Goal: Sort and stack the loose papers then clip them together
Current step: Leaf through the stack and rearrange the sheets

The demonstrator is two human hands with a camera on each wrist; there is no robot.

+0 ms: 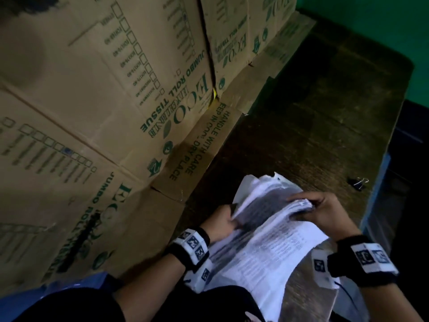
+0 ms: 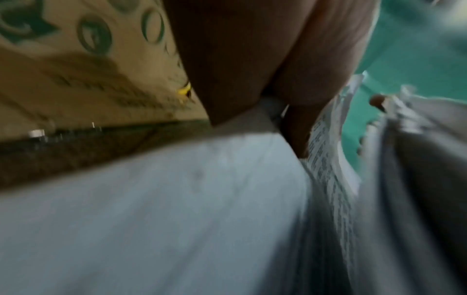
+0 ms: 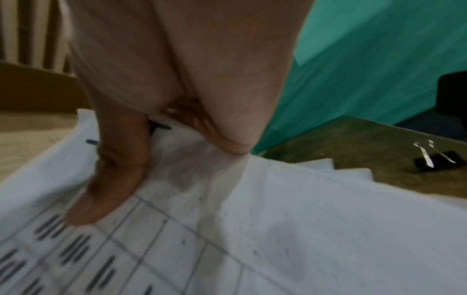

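Observation:
A thick stack of printed white papers [image 1: 274, 231] is held bent over the near end of a dark wooden table [image 1: 313, 117]. My left hand [image 1: 232, 220] grips its left edge, with a finger [image 2: 298, 129] tucked between sheets [image 2: 177, 199]. At the stack's right edge my right hand [image 1: 301, 205] pinches the sheets, and its thumb [image 3: 113, 179] presses on the top page [image 3: 278, 219]. A small dark shape shows by these fingers; I cannot tell what it is. A black binder clip [image 1: 357, 183] with silver handles lies loose on the table to the right, also in the right wrist view [image 3: 434, 161].
Tall cardboard boxes [image 1: 116, 89] with green print wall off the left side of the table. A green wall [image 1: 371, 31] stands behind. The table's right edge drops off just past the clip. Corners of other sheets [image 3: 353, 171] stick out under the stack.

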